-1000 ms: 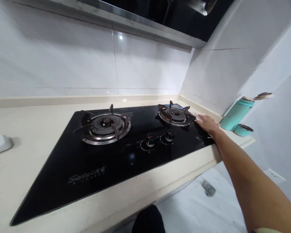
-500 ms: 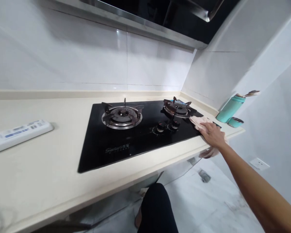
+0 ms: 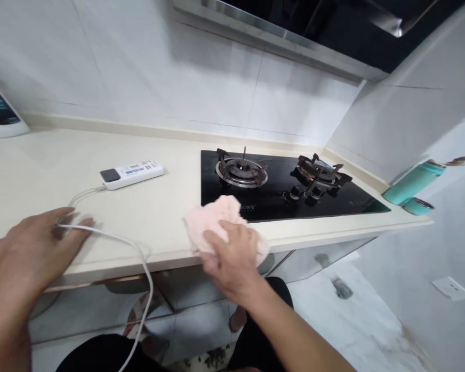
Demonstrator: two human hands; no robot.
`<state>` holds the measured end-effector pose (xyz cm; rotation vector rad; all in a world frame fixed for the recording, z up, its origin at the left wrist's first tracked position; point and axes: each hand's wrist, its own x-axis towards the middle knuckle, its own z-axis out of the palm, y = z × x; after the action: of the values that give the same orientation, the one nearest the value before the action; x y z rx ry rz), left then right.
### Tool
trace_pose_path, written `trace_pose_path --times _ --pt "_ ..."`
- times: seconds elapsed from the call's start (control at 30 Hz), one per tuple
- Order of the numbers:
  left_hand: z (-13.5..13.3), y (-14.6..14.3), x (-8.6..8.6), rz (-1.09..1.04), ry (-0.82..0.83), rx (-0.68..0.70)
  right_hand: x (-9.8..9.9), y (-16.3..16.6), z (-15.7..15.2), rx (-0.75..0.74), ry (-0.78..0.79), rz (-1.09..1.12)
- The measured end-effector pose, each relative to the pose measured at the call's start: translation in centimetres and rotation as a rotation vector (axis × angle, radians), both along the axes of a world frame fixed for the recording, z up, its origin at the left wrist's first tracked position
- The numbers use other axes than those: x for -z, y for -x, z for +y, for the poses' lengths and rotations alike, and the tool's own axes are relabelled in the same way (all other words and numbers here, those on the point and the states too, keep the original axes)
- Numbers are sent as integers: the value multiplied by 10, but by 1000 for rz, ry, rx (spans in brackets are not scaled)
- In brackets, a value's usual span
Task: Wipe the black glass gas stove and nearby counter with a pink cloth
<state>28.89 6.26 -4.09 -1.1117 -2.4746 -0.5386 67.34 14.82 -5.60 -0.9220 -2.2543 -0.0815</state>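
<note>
Under right hand point(image 3: 232, 258), crumpled pink cloth point(image 3: 213, 219)

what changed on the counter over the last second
The right hand slid the pink cloth left, from the right end of the hob to its front left corner, at the counter edge. The left hand came into view and lies on the white cable. The teal flask and power strip stayed put.

Pink cloth point(image 3: 217, 217), blk hob point(image 3: 279, 194).
</note>
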Motion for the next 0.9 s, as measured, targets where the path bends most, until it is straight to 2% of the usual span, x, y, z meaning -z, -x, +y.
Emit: trace_pose_path --times 0.07,0.1,0.17,0.23,0.27,0.33,0.37,0.4,0.47,0.5,0.53,0.57,0.6,0.63,0.73,0.8,0.83,0.9 --pt "-1 -15 -10 -58 89 -39 -11 39 -18 -123 65 -82" --pt "-4 -24 -13 -58 66 -40 -17 52 -23 -169 94 -120" --pt "-17 -40 -15 18 -116 26 -31 61 -26 -244 152 -169" --pt "-41 -58 -2 146 -389 137 -45 51 -18 -378 253 -206" --pt "-57 -68 12 178 -464 153 -51 41 -10 -469 321 -208" --pt "-92 -93 53 193 -550 78 -61 15 13 -639 446 -133" --pt "-110 -109 78 131 -534 59 -64 1 27 -664 476 -31" --pt "-125 -128 105 43 -484 99 -67 -12 42 -640 465 88" --pt "-145 -172 151 -88 -440 294 -71 -34 74 -542 402 225" --pt "-149 -196 166 -133 -422 411 -72 -42 89 -492 366 240" --pt "-147 -218 172 -133 -416 554 -72 -49 104 -451 331 213" --pt "-141 -238 169 -151 -425 641 -72 -54 118 -417 295 153" --pt "-132 -255 158 -149 -458 687 -70 -59 130 -386 254 67" --pt "-119 -267 140 -141 -492 703 -68 -63 141 -355 206 -33" --pt "-71 -283 67 -64 -579 712 -55 -76 166 -223 79 -269" --pt "-39 -282 25 60 -485 670 -42 -85 174 -129 57 -327" --pt "-24 -279 11 109 -403 620 -36 -90 176 -99 61 -340" --pt "0 -273 -6 125 -203 526 -21 -97 175 -80 68 -359"
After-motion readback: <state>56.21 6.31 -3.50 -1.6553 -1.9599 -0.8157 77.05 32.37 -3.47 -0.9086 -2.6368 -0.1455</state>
